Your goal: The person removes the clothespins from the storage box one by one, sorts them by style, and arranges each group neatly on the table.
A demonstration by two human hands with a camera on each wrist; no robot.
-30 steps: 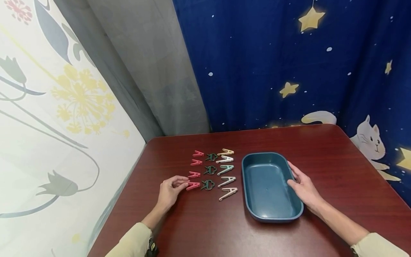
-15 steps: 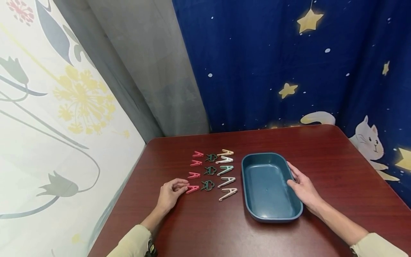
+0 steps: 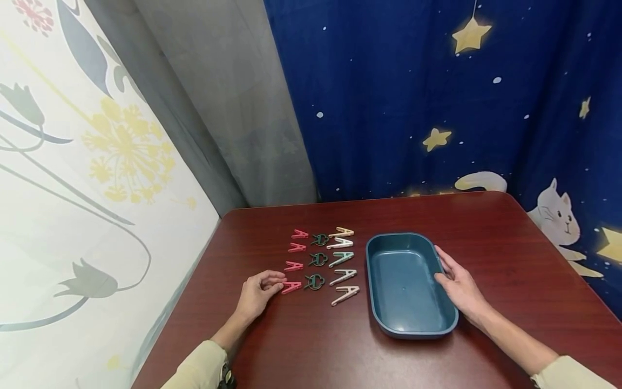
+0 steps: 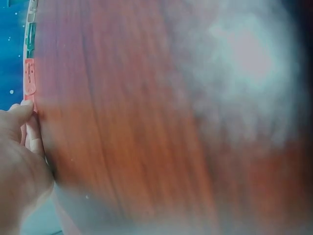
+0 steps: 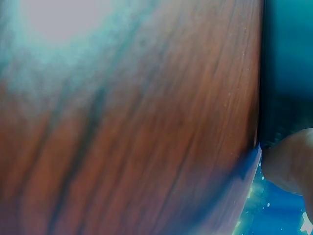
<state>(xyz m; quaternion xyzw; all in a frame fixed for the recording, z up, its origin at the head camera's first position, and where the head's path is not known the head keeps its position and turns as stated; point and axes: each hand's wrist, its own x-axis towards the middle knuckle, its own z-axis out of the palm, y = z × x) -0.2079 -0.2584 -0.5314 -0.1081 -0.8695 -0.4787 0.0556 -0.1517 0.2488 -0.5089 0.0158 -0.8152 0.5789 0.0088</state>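
My left hand (image 3: 257,294) pinches the handle end of the nearest red clothespin (image 3: 292,287), which lies on the table. The left wrist view shows the thumb and a finger at the end of that red clothespin (image 4: 30,78). Beyond it, several red clothespins form a column. Three dark green round clips (image 3: 315,281) make a middle column, and several pale clothespins (image 3: 344,276) in white, mint and yellow stand to their right. My right hand (image 3: 461,286) grips the right wall of a blue rectangular tub (image 3: 371,292), thumb over the rim; nothing lies inside the tub.
Everything stands on a dark red wooden table (image 3: 311,346) with rounded far corners. A patterned white panel (image 3: 121,243) borders the left edge. Grey and blue curtains (image 3: 389,108) hang behind the far edge.
The nearest red clothespin has shifted slightly towards me with my left hand, widening its gap to the one beyond. My right hand and the tub stay put.
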